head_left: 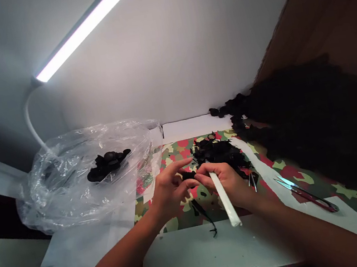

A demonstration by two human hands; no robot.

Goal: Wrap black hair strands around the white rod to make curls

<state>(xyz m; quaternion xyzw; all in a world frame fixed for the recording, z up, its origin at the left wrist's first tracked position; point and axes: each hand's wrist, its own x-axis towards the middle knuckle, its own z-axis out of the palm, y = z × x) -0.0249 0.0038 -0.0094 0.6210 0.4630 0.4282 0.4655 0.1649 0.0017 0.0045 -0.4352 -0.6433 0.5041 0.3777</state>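
Observation:
My left hand [167,188] has its thumb and fingers curved around a small black piece [188,175], which looks soft or rubbery. Against that piece rest the fingertips of my right hand [230,182]. Lying through the right hand's grip is a white stick-like handle [227,205], its butt end pointing toward me; whatever tip it has is hidden by the fingers. Just beyond both hands lies a ragged pile of black scraps [219,151]. A thin black strip [203,214] lies below the left hand.
Left, a clear plastic bag [73,202] bears several black pieces [109,164]. Right, a large black heap [315,123] rises beside a brown cardboard panel [331,0]. Scissors [310,196] lie on the camouflage-patterned mat [183,220]; small metal tips [252,181] show nearer. A lit lamp [87,30] hangs above.

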